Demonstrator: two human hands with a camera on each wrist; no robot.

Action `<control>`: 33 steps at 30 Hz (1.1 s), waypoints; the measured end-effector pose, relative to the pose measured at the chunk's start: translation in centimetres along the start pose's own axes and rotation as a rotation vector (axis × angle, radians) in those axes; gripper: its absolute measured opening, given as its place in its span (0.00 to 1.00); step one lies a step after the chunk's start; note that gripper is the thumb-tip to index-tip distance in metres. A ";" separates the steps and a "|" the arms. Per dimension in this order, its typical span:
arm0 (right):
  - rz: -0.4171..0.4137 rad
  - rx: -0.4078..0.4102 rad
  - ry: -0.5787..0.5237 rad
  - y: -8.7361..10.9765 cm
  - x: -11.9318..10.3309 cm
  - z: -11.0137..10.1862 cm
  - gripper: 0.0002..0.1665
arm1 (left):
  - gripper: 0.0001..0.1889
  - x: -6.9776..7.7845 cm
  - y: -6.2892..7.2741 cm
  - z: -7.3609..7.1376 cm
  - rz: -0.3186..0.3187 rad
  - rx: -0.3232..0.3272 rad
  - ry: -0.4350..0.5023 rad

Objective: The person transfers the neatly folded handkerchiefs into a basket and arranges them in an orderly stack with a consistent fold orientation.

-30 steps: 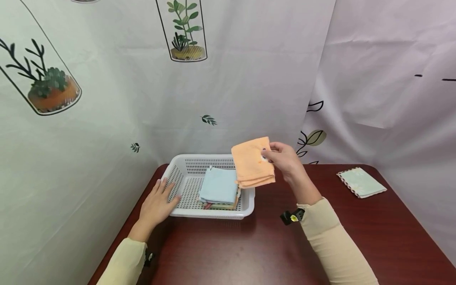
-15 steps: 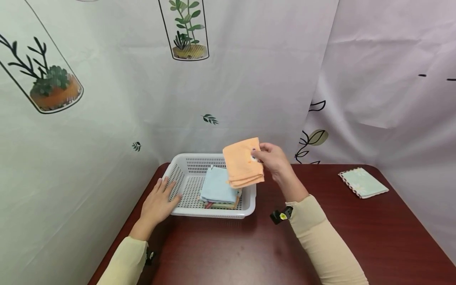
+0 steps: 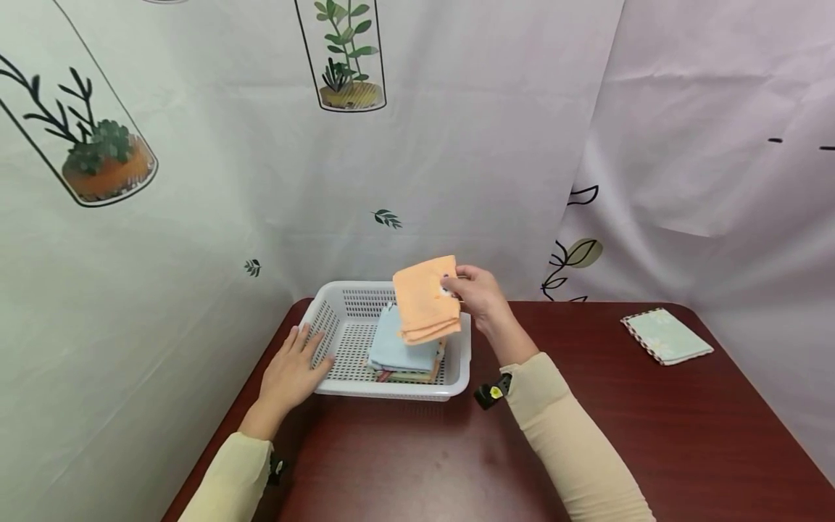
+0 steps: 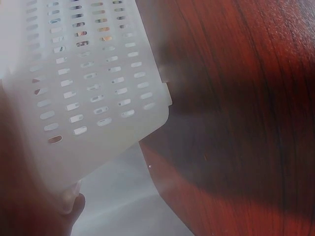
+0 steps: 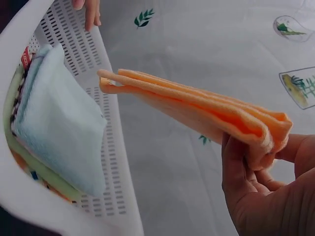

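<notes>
My right hand (image 3: 479, 296) pinches a folded orange towel (image 3: 425, 299) by its right edge, holding it above the right part of a white plastic basket (image 3: 391, 390). In the right wrist view the orange towel (image 5: 197, 110) shows its stacked folds, with the thumb and fingers on either side of its near end. Under it in the basket lies a folded light blue towel (image 3: 398, 350) on top of other folded cloths (image 5: 15, 123). My left hand (image 3: 291, 373) rests on the basket's left rim, fingers spread and straight.
A folded pale green towel (image 3: 667, 336) with a checked edge lies at the back right of the dark red table (image 3: 417, 464). A printed white curtain (image 3: 457, 145) hangs right behind the table and along its left side.
My right hand has carried the orange towel leftward, from the basket's right edge to over the light blue towel. The left hand stays on the rim.
</notes>
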State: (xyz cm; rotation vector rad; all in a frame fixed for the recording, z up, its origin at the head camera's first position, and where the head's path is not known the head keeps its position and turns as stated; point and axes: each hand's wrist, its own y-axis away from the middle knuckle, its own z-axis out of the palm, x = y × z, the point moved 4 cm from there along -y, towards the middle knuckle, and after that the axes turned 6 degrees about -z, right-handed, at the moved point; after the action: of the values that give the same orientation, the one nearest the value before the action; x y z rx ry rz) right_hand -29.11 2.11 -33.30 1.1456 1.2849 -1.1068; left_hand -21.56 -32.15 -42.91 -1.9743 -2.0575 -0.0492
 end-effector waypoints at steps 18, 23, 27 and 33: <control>0.019 -0.008 -0.137 -1.2 1.4 3.8 0.22 | 0.36 -0.3 -0.2 0.1 -0.014 -0.014 -0.011; 0.040 -0.019 -0.193 -1.3 1.7 4.6 0.19 | 0.36 -0.3 -0.1 0.1 -0.018 -0.010 -0.018; 0.069 -0.021 -0.216 -1.4 2.2 5.2 0.19 | 0.37 -0.2 -0.1 0.1 -0.023 -0.021 -0.017; 0.123 -0.029 -0.264 -1.9 2.8 6.2 0.20 | 0.37 -0.1 -0.1 0.0 -0.029 -0.021 -0.021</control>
State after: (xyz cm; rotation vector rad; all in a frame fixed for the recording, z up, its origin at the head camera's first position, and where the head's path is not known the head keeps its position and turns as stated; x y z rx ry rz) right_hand -30.27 -4.21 -36.32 1.0052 1.0096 -1.1040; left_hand -21.64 -32.24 -42.96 -1.9657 -2.1075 -0.0568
